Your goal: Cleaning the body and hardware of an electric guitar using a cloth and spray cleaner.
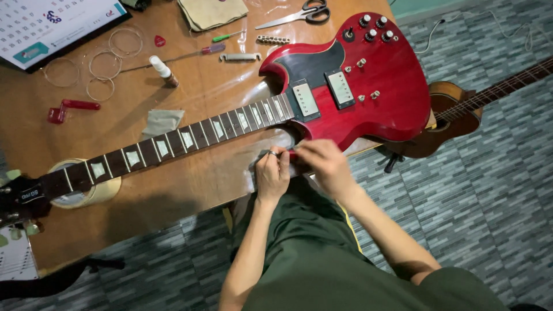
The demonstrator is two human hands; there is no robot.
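Left hand [272,173] and right hand [324,164] pinched together on small red item, unidentifiable, at table edge [190,196] beside lower horn of red electric guitar [368,86]. Neck propped on tape roll [101,193], presumably for support. Coiled strings [106,63] set aside.

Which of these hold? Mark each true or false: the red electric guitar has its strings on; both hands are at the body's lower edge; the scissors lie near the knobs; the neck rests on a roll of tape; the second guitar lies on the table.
1. The red solid-body electric guitar has its strings on. False: the fretboard and pickups show bare, and coiled strings lie on the wooden table.
2. The left hand and right hand meet at the body's lower edge. True.
3. The steel scissors lie near the knobs. True.
4. The neck rests on a roll of tape. True.
5. The brown acoustic guitar lies on the table. False: it is beyond the table's edge, over the grey floor.
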